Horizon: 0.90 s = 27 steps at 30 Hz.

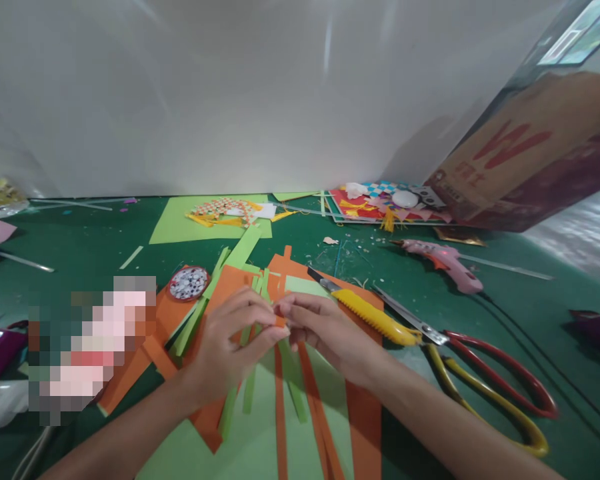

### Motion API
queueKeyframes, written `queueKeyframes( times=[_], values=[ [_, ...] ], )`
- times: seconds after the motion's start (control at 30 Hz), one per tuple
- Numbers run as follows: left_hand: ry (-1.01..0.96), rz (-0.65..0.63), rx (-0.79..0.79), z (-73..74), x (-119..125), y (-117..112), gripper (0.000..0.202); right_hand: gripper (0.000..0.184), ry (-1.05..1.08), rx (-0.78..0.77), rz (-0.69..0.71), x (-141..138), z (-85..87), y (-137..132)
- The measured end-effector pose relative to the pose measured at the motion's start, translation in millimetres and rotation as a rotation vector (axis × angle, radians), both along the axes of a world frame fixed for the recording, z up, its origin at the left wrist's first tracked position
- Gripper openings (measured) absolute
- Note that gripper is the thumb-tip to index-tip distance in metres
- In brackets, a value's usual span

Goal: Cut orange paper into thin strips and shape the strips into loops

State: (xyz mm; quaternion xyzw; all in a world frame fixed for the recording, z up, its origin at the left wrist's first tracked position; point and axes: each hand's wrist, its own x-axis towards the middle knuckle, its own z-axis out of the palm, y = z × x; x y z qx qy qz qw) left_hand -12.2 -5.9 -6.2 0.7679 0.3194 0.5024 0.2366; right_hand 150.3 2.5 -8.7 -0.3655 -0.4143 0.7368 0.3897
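My left hand (233, 340) and my right hand (325, 330) meet over a pile of orange and green paper strips (285, 400) on the green table (80, 247). Both hands pinch the top end of an orange strip (280, 321) between thumb and fingers. Long orange and green strips hang down from under my fingers onto a light green sheet (260, 440). An orange sheet (230, 280) lies under my left hand.
A yellow utility knife (367, 312) and red-and-yellow scissors (480, 373) lie right of my hands. A pink glue gun (445, 261) is farther right. A round dish of googly eyes (189, 283) sits left. Woven paper crafts (380, 203) and a cardboard box (535, 153) stand at the back.
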Motion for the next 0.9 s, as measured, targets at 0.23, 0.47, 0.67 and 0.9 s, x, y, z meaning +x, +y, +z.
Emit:
queueKeyframes(
  times=[0.23, 0.47, 0.67, 0.9],
  values=[
    [0.144, -0.087, -0.288, 4.1, 3.8, -3.0, 0.025, 0.018, -0.110, 0.148, -0.245, 6.9, 1.1, 5.4],
    [0.242, -0.108, -0.472, 7.6, 4.3, -1.8, 0.026, 0.033, -0.214, 0.215, -0.328, 7.6, 1.8, 5.3],
    [0.258, -0.080, -0.532, 9.5, 5.2, -1.5, 0.027, 0.058, -0.243, 0.255, -0.375, 8.3, 4.0, 6.2],
    [0.216, 0.043, -0.412, 5.4, 5.0, 4.0, 0.027, 0.021, -0.363, 0.328, -0.255, 6.3, 5.7, 2.0]
  ],
)
